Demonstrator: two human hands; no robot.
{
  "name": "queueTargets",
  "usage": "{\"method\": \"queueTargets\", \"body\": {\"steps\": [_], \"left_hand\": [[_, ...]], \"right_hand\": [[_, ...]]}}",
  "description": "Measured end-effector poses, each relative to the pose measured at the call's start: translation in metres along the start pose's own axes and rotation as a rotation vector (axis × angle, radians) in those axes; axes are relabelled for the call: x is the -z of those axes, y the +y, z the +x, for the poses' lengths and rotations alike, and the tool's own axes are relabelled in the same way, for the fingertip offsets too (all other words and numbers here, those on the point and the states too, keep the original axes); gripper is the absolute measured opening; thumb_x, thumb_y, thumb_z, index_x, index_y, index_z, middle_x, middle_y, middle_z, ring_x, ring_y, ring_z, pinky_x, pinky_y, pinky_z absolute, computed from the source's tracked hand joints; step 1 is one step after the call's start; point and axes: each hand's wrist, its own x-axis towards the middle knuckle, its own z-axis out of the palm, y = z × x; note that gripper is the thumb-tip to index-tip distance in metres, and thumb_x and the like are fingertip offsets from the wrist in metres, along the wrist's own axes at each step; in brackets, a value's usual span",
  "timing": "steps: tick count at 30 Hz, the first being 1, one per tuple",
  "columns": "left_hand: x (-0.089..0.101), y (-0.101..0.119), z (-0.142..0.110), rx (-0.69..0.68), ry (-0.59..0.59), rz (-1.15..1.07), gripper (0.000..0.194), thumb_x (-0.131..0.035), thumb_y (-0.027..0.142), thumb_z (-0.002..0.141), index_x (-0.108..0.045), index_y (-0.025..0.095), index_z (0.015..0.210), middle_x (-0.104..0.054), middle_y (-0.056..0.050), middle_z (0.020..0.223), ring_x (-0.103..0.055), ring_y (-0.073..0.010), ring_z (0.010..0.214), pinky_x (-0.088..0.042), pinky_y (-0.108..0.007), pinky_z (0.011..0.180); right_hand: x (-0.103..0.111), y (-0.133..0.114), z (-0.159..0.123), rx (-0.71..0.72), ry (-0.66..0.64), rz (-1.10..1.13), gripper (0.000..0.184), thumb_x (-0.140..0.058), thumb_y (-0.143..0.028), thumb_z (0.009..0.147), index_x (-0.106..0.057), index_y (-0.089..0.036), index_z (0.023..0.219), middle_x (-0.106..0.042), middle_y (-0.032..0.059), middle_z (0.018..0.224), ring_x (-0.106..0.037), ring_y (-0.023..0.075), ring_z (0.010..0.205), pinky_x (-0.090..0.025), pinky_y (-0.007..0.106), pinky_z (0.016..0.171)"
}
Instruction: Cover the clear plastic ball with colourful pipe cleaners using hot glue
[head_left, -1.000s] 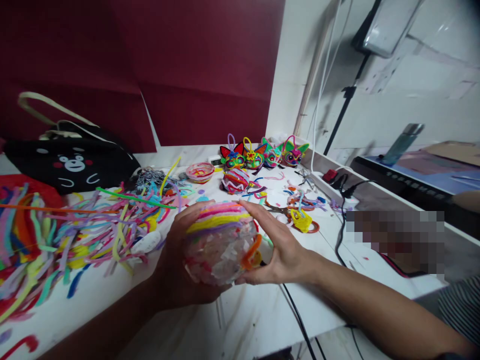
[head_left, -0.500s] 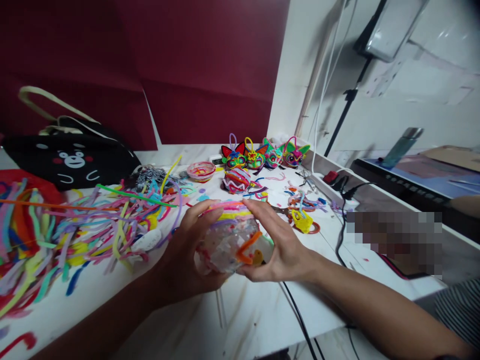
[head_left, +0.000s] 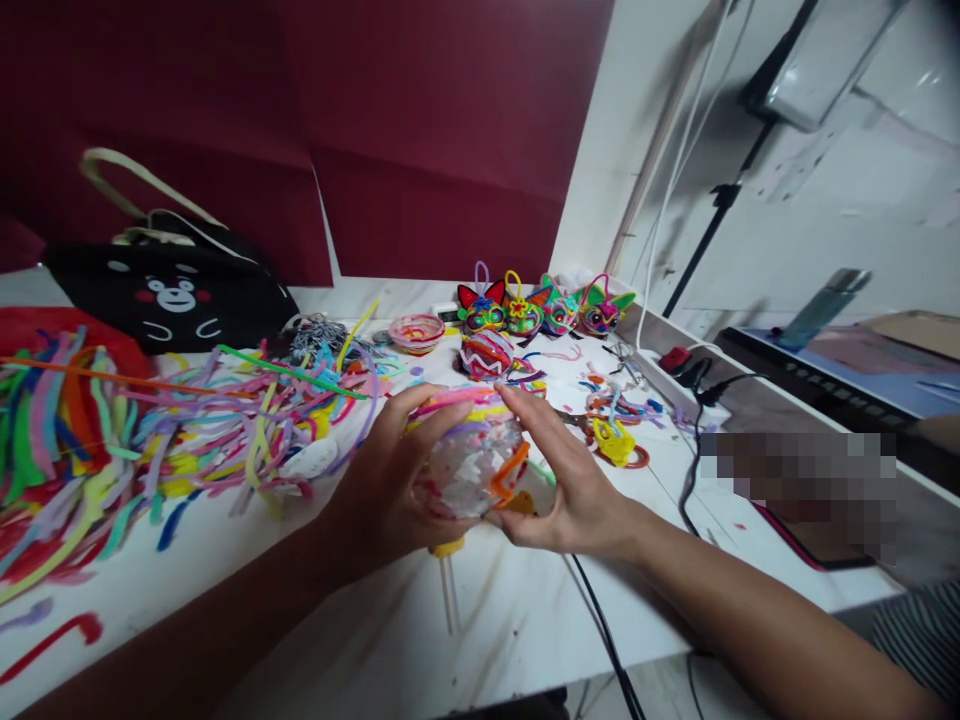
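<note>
The left hand (head_left: 384,478) is cupping the near-transparent round shell (head_left: 466,470) from its left side, fingers spreading over the top, and that grip is clamping on the shell; the right hand (head_left: 579,490) is pressing from the other side, its fingertips meeting the upper edge and its thumb reaching low, so this grip is clamping on the same shell; the shell is sitting between the two palms, above the near part of the white counter (head_left: 517,630), its top carrying pink and yellow bands and its right side showing a bent orange strip (head_left: 511,472); a yellow piece (head_left: 448,547) is peeking out just below the left hand, too hidden to identify; to the left, a heap of fuzzy coloured stems (head_left: 225,430) is spreading over the counter, with a black bag (head_left: 176,295) standing behind it; beyond the hands, a bowl (head_left: 417,333) with red streaks is resting near a striped ball (head_left: 486,356), while four eared ornaments (head_left: 525,315) are lining up along the back; to the right, a yellow bundle (head_left: 611,443) is lying near a power strip (head_left: 694,392), and a black cable (head_left: 611,645) is running down past the right wrist.
</note>
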Motion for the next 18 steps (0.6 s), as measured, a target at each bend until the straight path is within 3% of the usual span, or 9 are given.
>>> {"method": "queueTargets", "body": {"steps": [5, 10, 14, 18], "left_hand": [[0.002, -0.002, 0.001, 0.021, 0.066, 0.026, 0.098, -0.092, 0.040, 0.068, -0.043, 0.028, 0.152, -0.056, -0.016, 0.145, -0.059, -0.0381, 0.134, -0.054, -0.055, 0.113], [-0.001, -0.005, 0.000, 0.003, 0.140, -0.018, 0.097, -0.091, 0.047, 0.068, -0.044, 0.029, 0.151, -0.058, -0.015, 0.144, -0.058, -0.0383, 0.136, -0.050, -0.058, 0.117], [-0.003, -0.009, 0.001, -0.023, 0.154, -0.100, 0.094, -0.086, 0.049, 0.073, -0.043, 0.024, 0.152, -0.056, -0.017, 0.144, -0.058, -0.0395, 0.136, -0.053, -0.059, 0.114], [-0.003, -0.014, 0.002, -0.081, 0.138, -0.096, 0.105, -0.089, 0.048, 0.069, -0.038, 0.022, 0.157, -0.056, -0.018, 0.141, -0.059, -0.0398, 0.135, -0.057, -0.059, 0.109]], "right_hand": [[0.000, -0.003, 0.001, -0.056, 0.095, 0.118, 0.081, -0.077, -0.048, 0.094, -0.041, -0.029, 0.164, -0.054, 0.0172, 0.159, -0.053, 0.0359, 0.147, -0.055, 0.055, 0.114], [-0.004, -0.005, 0.001, -0.223, 0.277, 0.288, 0.038, -0.064, -0.033, 0.106, -0.066, -0.031, 0.144, -0.070, 0.0124, 0.135, -0.068, 0.0268, 0.127, -0.066, 0.041, 0.094], [-0.005, -0.005, 0.004, -0.209, 0.344, 0.332, 0.025, -0.069, -0.031, 0.104, -0.076, -0.030, 0.127, -0.076, 0.0113, 0.125, -0.071, 0.0250, 0.119, -0.067, 0.036, 0.086], [-0.005, -0.004, 0.006, -0.167, 0.372, 0.328, 0.022, -0.075, -0.029, 0.100, -0.080, -0.027, 0.121, -0.078, 0.0124, 0.122, -0.073, 0.0260, 0.115, -0.067, 0.038, 0.084]]}}
